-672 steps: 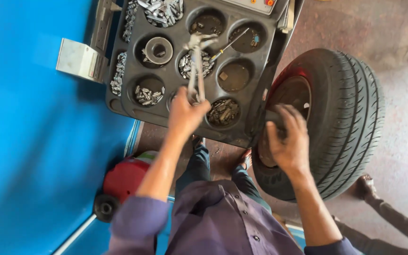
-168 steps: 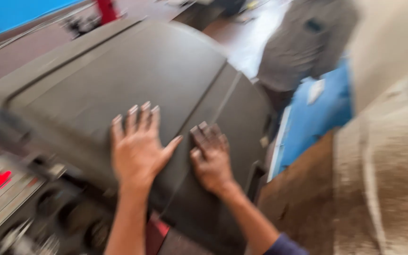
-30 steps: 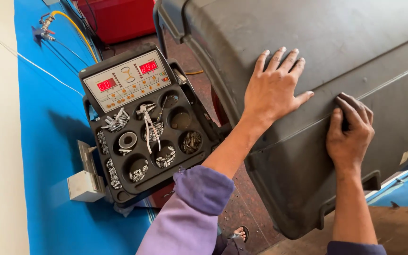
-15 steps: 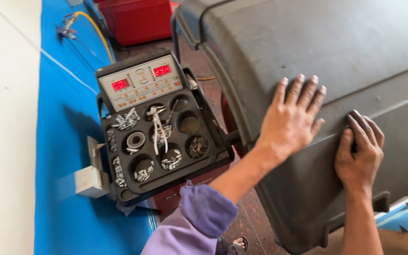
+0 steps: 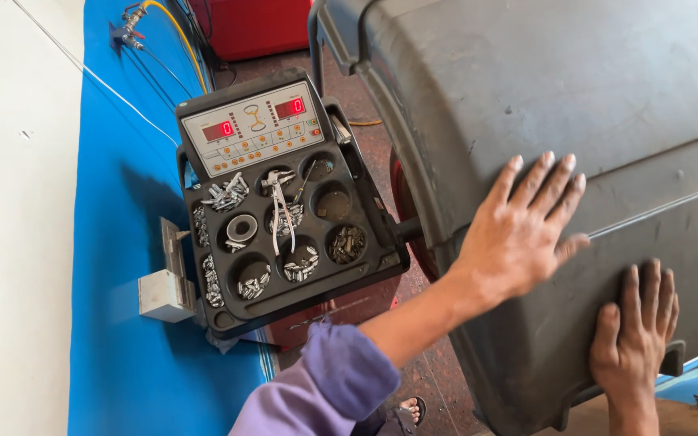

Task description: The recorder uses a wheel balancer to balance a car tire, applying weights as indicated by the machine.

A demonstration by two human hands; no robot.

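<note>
A: What is the head camera showing of the two hands?

B: The person's left hand (image 5: 523,230) is lying flat on the large dark grey plastic hood (image 5: 543,97), fingers spread wide and pointing up and to the right. It is gripping nothing; the palm is simply pressing on the sloping face. A rolled purple sleeve (image 5: 325,387) is covering that arm near the elbow.

A: And the other one?

B: The right hand (image 5: 636,339) is resting lower on the same hood, near its bottom edge, fingers straight and close together, also flat and closed around nothing. The two hands are sitting near each other without touching.

A: Where is the hood standing?

B: It is filling the right half of the view, from the top edge down to the lower right.

A: What is lying to its left?

B: A black plastic tray with round wells (image 5: 288,234) is sitting just beside the hood, holding small silvery metal weights. A pair of silver metal pliers (image 5: 280,206) is lying across the middle wells, and a grey metal ring (image 5: 241,228) is sitting in another. Above the tray, a pale control panel with two red lit displays (image 5: 252,129) is tilting toward the camera. A blue wall panel (image 5: 123,242) is running behind, with a small grey box (image 5: 167,292) fixed to it.
</note>
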